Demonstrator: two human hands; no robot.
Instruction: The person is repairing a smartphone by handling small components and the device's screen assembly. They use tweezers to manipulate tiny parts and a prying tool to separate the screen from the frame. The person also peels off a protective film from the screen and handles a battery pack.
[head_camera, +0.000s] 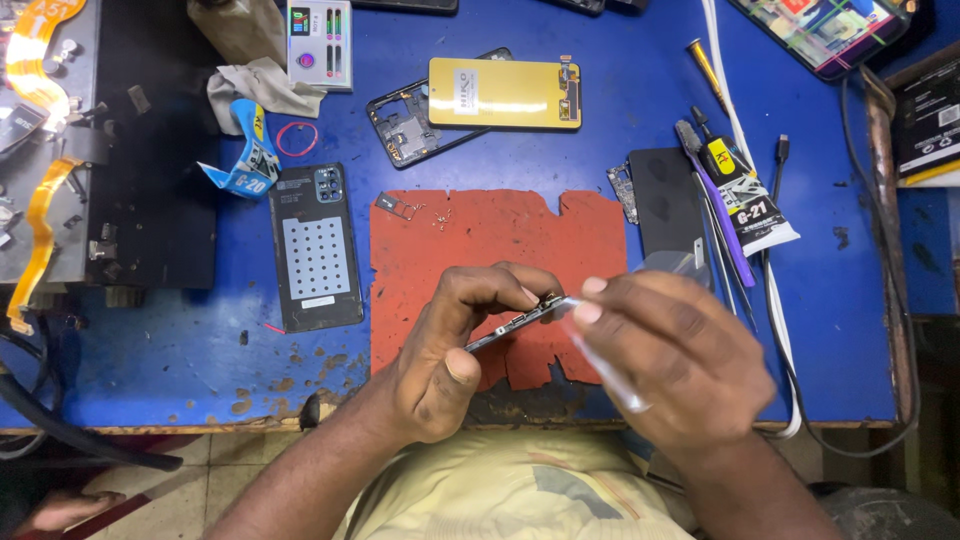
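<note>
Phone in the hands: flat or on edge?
On edge. The phone shows only its thin side, held above the red mat by the left hand.

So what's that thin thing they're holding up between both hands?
It looks like a slim phone seen edge-on: a dark, thin slab with a metallic-looking side rail and small fittings at its upper end. It is tilted, raised above the red mat. The left hand grips it from below and over the top; the right hand meets its upper end, holding a pale, blurred tool.
</note>
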